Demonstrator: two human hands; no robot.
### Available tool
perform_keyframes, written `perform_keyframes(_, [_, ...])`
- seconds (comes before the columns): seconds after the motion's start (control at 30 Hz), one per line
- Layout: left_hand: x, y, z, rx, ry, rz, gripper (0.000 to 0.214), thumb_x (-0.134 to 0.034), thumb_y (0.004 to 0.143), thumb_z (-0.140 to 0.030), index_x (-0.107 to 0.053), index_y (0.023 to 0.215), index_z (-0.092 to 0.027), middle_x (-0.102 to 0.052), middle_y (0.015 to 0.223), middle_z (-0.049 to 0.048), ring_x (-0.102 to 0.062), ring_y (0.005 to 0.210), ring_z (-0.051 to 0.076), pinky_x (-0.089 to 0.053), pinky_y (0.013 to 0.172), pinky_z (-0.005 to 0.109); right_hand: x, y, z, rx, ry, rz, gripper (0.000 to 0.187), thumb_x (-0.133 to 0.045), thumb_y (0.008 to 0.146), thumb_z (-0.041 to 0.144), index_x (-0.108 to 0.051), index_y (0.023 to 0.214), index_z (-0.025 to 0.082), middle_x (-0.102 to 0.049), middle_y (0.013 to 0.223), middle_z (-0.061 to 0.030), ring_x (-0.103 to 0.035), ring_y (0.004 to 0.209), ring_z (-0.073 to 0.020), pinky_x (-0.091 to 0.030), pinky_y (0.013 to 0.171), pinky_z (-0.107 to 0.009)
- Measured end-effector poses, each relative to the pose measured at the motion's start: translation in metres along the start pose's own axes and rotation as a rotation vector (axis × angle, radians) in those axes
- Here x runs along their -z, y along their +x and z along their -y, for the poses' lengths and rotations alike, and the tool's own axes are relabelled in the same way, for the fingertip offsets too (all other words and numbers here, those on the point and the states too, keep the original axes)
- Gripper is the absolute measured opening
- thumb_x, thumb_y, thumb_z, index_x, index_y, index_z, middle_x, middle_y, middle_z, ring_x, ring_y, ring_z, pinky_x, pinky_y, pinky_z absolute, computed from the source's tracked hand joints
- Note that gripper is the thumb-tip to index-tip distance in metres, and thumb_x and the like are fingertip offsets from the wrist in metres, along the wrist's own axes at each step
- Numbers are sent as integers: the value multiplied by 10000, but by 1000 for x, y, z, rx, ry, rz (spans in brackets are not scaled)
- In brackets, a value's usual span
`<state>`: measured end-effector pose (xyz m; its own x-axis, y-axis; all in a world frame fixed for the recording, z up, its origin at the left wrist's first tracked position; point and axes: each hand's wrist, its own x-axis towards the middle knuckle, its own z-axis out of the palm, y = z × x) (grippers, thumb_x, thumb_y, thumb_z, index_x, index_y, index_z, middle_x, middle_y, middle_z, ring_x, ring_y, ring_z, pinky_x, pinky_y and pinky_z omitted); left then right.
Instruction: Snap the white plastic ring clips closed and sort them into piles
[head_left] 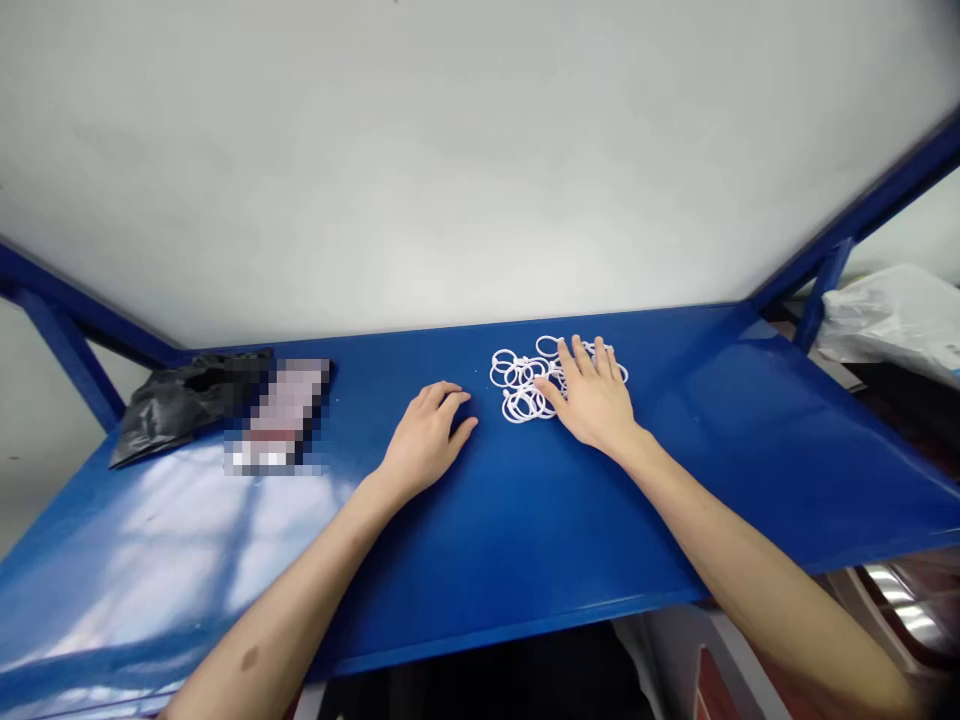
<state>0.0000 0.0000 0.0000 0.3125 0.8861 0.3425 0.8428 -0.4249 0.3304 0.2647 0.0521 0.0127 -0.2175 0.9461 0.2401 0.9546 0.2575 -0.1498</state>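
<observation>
A loose heap of several thin white rings [523, 403] lies on the blue tabletop [480, 540], some overlapping. My right hand [594, 398] rests flat over the right part of the heap, fingers spread, and hides some of the rings. More ring edges show past its fingertips. To the left of the heap, my left hand [427, 435] lies on the table with its fingers bent loosely and the thumb apart. It holds nothing and does not touch the rings.
A black plastic bag [172, 405] and a blurred-out flat object [285, 410] lie at the left. Blue frame bars [821, 295] rise at both sides before a pale wall [450, 160]. A white plastic bag [896, 315] sits beyond the right bar.
</observation>
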Motion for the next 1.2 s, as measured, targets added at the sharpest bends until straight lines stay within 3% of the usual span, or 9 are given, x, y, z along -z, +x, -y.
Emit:
perform_keyframes(0.13, [0, 0, 0, 0, 6, -3, 275, -550, 981, -328, -621, 1213, -197, -610, 1275, 129, -574, 1215, 301, -505, 1040, 513, -3, -2, 1, 31, -3, -5, 972, -187, 923, 821, -353, 1573, 117, -289, 1651, -154, -93, 1546, -439, -129, 1243, -634])
perform_keyframes(0.4, [1, 0, 0, 0, 5, 10, 285, -551, 982, -327, -619, 1218, -181, -612, 1272, 134, -574, 1209, 302, -508, 1037, 519, -3, -1, 4, 84, -15, 63, 956, -258, 936, 792, -243, 1607, 111, -211, 1676, -159, -14, 1553, -430, -90, 1258, -630])
perform_keyframes(0.53, [1, -1, 2, 0, 14, 8, 288, -542, 986, -334, -618, 1225, -193, -606, 1291, 134, -571, 1231, 304, -505, 1053, 525, 7, -1, 11, 99, 49, -55, 930, -290, 953, 764, -223, 1607, 105, -196, 1677, -178, -9, 1558, -419, -101, 1250, -651])
perform_keyframes(0.6, [-1, -2, 3, 0, 43, 0, 310, -543, 984, -351, -611, 1240, -190, -582, 1348, 151, -536, 1299, 331, -460, 1104, 567, 17, -5, 16, 168, 112, -140, 821, -330, 977, 716, -303, 1582, 162, -271, 1659, -154, -79, 1563, -392, -152, 1242, -661])
perform_keyframes(0.67, [-4, -3, 4, 16, 84, -7, 365, -548, 982, -382, -587, 1282, -177, -542, 1422, 172, -466, 1388, 370, -368, 1164, 630, 26, -13, 24, 310, 190, -168, 681, -388, 1001, 648, -423, 1519, 207, -406, 1595, -136, -244, 1533, -355, -255, 1224, -640])
perform_keyframes(0.77, [-6, -4, 5, 56, 114, 11, 437, -544, 982, -411, -542, 1337, -156, -513, 1470, 187, -409, 1441, 395, -281, 1192, 677, 32, -31, 39, 580, 270, -82, 589, -483, 994, 594, -563, 1401, 178, -559, 1464, -153, -445, 1423, -336, -389, 1170, -590])
perform_keyframes(0.87, [-7, -4, 6, 72, 108, 31, 421, -544, 981, -396, -542, 1331, -162, -519, 1472, 186, -423, 1439, 384, -292, 1187, 672, 26, -47, 52, 773, 258, 59, 611, -562, 953, 603, -623, 1337, 132, -607, 1403, -172, -501, 1373, -344, -428, 1150, -554])
perform_keyframes(1.0, [-5, -4, 8, 72, 114, 30, 414, -562, 972, -394, -555, 1317, -166, -531, 1465, 182, -435, 1432, 381, -305, 1186, 659, 19, -54, 59, 811, 218, 144, 594, -612, 929, 590, -641, 1318, 141, -619, 1398, -149, -517, 1360, -335, -403, 1177, -539])
perform_keyframes(1.2, [-4, -4, 10, 51, 146, 43, 425, -543, 981, -419, -552, 1322, -165, -532, 1468, 179, -439, 1427, 389, -315, 1183, 649, 17, -52, 57, 786, 200, 120, 539, -612, 941, 562, -646, 1303, 164, -643, 1380, -99, -522, 1355, -314, -387, 1195, -512])
